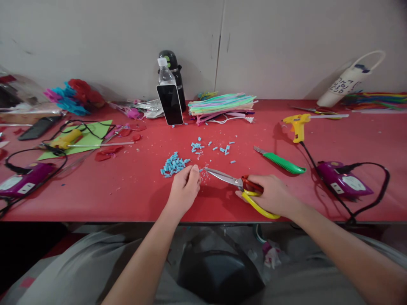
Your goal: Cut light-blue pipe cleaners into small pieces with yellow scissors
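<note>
My right hand grips a pair of scissors with one red and one yellow handle, their blades pointing left and nearly closed. Right by the blade tips is my left hand, thumb and fingers pinched together. A small blue piece sticks out of that pinch; the rest of it is hidden. Beside my left hand lies a heap of short light-blue pieces. More loose blue pieces are scattered beyond the hands, among fine pale crumbs.
A green utility knife and a yellow glue gun lie to the right, near a purple power box. At the back stand a phone, a bottle and bundled pipe cleaners. Another glue gun rests on green paper at left.
</note>
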`<state>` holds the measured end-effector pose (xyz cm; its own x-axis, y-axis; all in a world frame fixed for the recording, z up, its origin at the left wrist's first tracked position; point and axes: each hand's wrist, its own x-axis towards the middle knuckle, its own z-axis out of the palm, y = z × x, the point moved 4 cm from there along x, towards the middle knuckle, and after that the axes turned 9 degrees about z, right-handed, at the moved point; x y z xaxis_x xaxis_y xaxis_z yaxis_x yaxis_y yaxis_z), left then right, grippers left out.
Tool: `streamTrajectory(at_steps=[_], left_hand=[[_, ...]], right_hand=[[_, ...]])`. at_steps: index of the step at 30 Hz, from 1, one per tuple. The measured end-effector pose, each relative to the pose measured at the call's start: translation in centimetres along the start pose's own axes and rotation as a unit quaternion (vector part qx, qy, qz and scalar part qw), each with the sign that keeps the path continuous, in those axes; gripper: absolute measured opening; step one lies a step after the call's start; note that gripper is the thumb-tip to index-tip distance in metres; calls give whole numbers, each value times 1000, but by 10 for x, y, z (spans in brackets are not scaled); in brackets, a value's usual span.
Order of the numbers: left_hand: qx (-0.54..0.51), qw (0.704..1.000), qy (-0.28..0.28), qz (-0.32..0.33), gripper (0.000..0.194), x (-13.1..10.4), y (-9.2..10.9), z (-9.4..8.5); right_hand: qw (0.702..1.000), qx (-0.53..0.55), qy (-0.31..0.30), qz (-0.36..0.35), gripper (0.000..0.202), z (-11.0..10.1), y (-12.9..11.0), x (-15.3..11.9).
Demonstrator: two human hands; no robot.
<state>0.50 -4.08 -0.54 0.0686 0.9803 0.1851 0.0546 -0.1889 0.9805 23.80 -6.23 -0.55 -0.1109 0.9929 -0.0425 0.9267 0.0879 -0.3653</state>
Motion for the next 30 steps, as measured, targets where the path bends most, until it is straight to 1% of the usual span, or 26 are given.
streamTrajectory(at_steps=[7, 14, 22, 25, 30], left_hand=[[38, 999, -20, 22, 41, 0, 5, 0], [46, 998, -20, 23, 40, 0, 5, 0], [35, 999, -22, 15, 39, 0, 3, 0], [33, 999, -21, 15, 40, 0, 2, 0], [36, 999, -18, 20, 40, 0, 2, -1]], right_hand=[[1000, -3, -6, -3, 43, 1, 2, 1], [1000, -21, -10, -4, 33, 1, 3, 1], [1000, -20, -5, -7, 38, 2, 2, 3], [1000, -12, 4, -7, 37, 2, 3, 3], [1000, 8, -7, -9, 38, 0, 4, 1]])
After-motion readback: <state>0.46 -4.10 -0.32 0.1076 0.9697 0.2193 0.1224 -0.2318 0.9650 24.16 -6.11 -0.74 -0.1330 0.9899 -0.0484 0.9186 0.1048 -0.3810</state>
